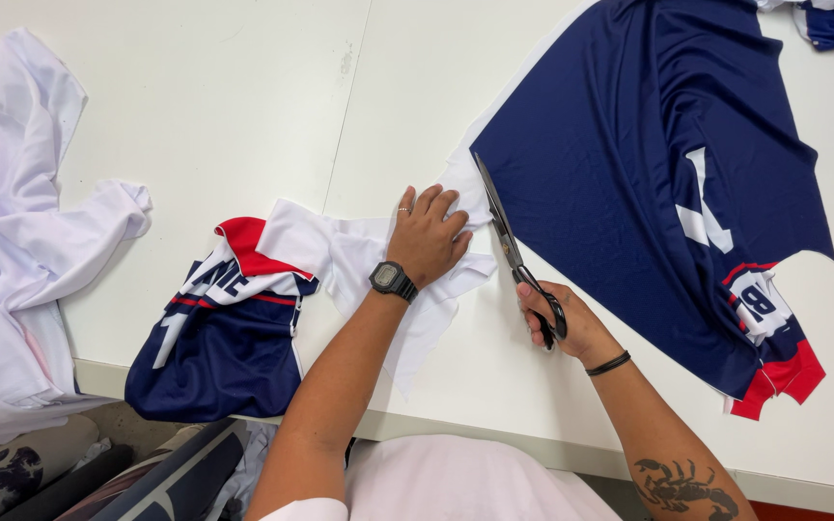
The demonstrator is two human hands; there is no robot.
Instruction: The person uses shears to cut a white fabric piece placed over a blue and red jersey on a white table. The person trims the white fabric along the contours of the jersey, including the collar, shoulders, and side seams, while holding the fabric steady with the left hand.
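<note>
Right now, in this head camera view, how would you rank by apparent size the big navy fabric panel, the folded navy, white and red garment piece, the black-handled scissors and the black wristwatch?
Largest to smallest:
1. Big navy fabric panel
2. Folded navy, white and red garment piece
3. Black-handled scissors, held in the right hand
4. Black wristwatch on the left hand's wrist

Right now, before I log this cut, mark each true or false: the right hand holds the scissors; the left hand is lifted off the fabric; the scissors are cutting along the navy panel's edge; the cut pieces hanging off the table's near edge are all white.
1. The right hand holds the black-handled scissors. True.
2. The left hand is lifted off the fabric. False: it presses flat on the white fabric.
3. The scissors' blades lie along the navy panel edge. True.
4. The cut pieces over the table edge are all white. False: navy, red and white.
</note>
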